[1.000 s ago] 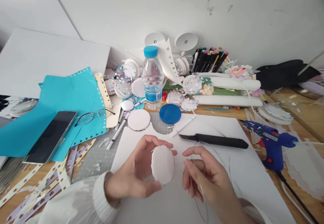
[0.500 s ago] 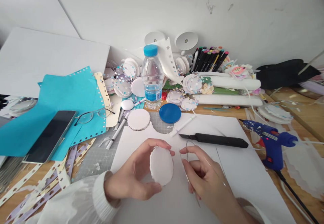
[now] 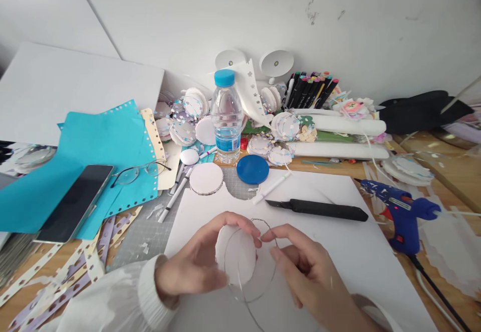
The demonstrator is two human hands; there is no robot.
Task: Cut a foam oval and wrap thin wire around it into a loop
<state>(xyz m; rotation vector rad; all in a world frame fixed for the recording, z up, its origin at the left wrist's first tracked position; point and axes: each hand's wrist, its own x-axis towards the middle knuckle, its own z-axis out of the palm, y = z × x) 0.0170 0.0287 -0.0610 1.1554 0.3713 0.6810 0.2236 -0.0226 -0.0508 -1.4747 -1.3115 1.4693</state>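
Note:
My left hand (image 3: 195, 267) grips a white foam disc (image 3: 236, 252) by its edges, held upright over a large white foam board (image 3: 338, 252). My right hand (image 3: 304, 272) pinches a thin wire (image 3: 263, 272) that loops in a ring around the disc and trails down toward me. The two hands almost touch at the top of the disc. Just beyond them on the board lies a black utility knife (image 3: 323, 209).
A blue glue gun (image 3: 402, 209) lies at the right with its cable. Behind are a water bottle (image 3: 226, 116), a blue lid (image 3: 253, 169), another white disc (image 3: 206, 178), markers (image 3: 310, 89), paper flowers, a phone (image 3: 75, 202) and glasses (image 3: 137, 171) on teal paper.
My right hand moved left to the disc and brought the wire around it as a loop. The left hand tilted the disc and lowered it slightly.

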